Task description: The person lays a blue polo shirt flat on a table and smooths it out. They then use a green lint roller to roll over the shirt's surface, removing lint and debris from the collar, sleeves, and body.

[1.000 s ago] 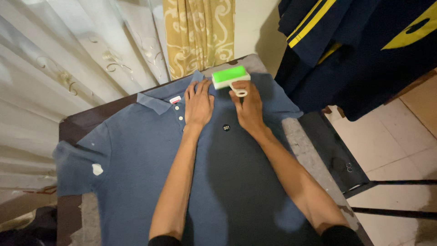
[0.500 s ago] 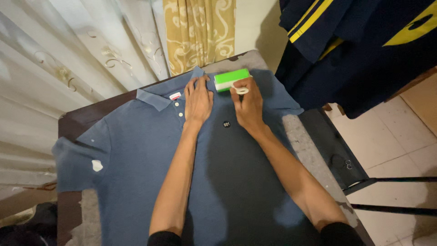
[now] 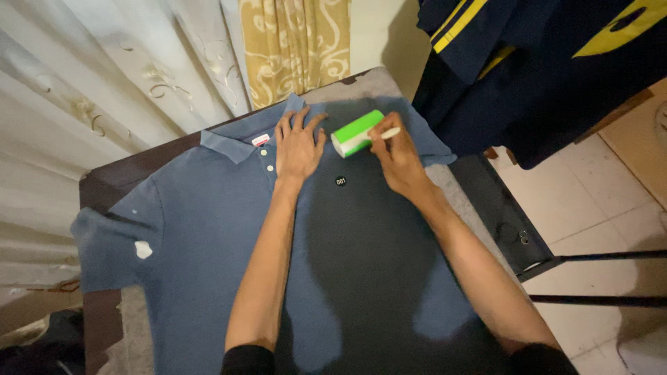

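We see the green lint roller (image 3: 356, 132) lying on the blue polo shirt (image 3: 208, 229) near the upper chest, its long axis slanting from lower left up to the right, with the white handle sticking out toward the right. Our right hand (image 3: 397, 158) is curled closed around that handle, wrist bent and forearm running back toward us. Our left hand (image 3: 299, 147) lies flat and open, fingers spread, pressing the shirt just beside the roller, below the collar (image 3: 229, 146).
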